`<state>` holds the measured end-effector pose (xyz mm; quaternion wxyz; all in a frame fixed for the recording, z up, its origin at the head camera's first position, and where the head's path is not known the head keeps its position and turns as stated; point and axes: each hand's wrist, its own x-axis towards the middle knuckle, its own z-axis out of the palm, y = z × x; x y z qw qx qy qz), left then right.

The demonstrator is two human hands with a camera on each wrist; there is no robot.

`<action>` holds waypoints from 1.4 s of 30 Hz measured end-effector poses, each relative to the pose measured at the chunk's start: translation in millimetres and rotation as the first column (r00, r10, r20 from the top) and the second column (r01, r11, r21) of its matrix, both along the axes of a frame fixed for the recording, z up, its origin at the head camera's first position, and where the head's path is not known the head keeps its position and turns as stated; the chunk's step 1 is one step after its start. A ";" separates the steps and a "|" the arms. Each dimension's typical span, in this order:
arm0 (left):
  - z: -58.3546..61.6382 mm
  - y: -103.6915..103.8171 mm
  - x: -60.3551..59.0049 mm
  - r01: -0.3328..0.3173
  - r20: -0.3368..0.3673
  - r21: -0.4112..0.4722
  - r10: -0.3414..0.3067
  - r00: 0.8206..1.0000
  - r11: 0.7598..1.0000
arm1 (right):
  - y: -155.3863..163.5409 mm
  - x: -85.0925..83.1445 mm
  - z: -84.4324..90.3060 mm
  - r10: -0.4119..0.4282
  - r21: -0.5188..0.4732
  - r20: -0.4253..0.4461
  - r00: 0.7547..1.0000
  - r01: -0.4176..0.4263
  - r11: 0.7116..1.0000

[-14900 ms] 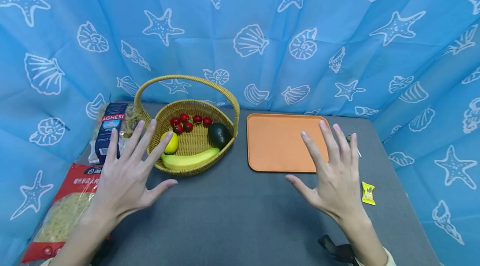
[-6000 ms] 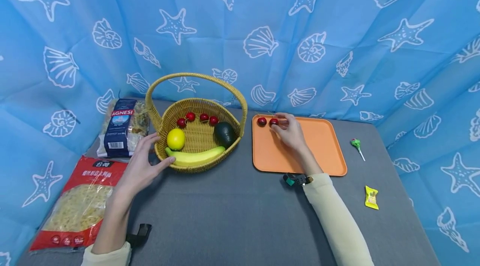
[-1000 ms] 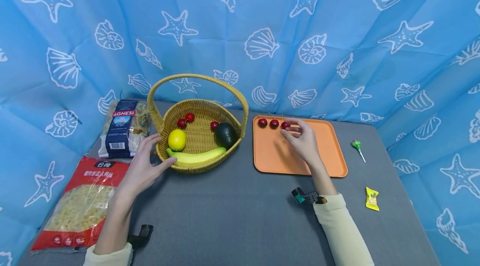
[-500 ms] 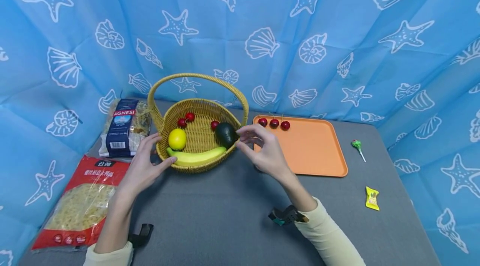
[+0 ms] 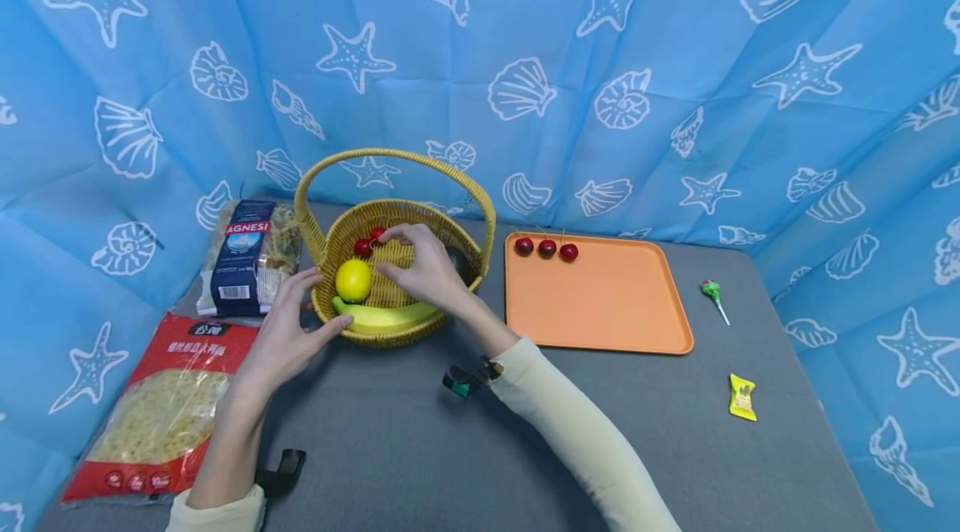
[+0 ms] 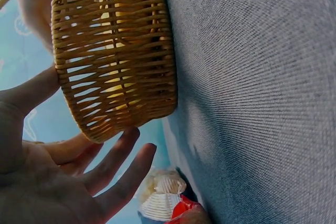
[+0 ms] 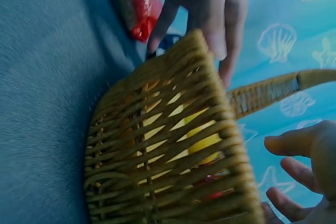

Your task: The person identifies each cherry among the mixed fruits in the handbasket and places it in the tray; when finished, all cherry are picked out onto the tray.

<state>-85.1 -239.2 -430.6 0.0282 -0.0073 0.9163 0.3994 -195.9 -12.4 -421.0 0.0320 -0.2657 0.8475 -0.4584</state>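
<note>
Since the frame half a second ago, the right hand has crossed from the basket's right side to over its inside; the left hand stays where it was.

Nearest, the left arm reaches forward past the red pasta bag, its hand holding the near left corner of the wicker basket, thumb on the front rim and fingers at the side. If that grip slackens, a bump from the other forearm, which crosses the rim at the right, could shift the basket.

Just inside the front lie the banana and, behind its left end, the lemon. A low wrist or a wide thumb could nudge either.

Farther in, the right hand hangs palm down, wrist bent left, thumb and forefinger apart with nothing seen between them. The fingertips are just beside two cherries at the back left; whether they touch is too fine to tell. These seem joined at the stems, so lifting one might drag its partner along or drop it. The avocado is partly hidden behind the hand.

To the right, three cherries stand in a row at the far left of the orange tray; being round, they could roll if the tray were knocked. Behind hangs the blue curtain.
</note>
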 end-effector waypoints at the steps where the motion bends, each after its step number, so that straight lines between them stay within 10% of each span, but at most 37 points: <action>1: -0.2 -0.2 0.2 -0.001 0.001 0.000 0.001 1.000 1.000 | -4.8 -3.8 -1.9 -0.003 0.015 0.014 1.000 0.003 1.000; 14: -2.1 -1.7 -1.0 0.000 -0.015 0.003 0.000 1.000 1.000 | -29.8 -21.0 -8.5 -0.083 0.137 0.057 0.995 0.074 0.988; 26: -0.7 -1.4 -0.4 0.003 -0.010 0.004 -0.003 1.000 1.000 | -27.9 -22.9 -9.7 0.040 0.113 0.146 0.988 -0.057 0.992; 36: -2.7 -1.3 -1.7 0.002 -0.019 0.004 -0.002 1.000 1.000 | -20.2 -20.6 -8.6 0.084 0.205 0.284 0.955 -0.146 0.968; 42: -1.9 -1.8 -1.0 0.001 -0.018 0.001 -0.001 1.000 1.000 | -13.8 -19.0 -1.7 0.156 0.194 0.416 0.896 -0.255 0.947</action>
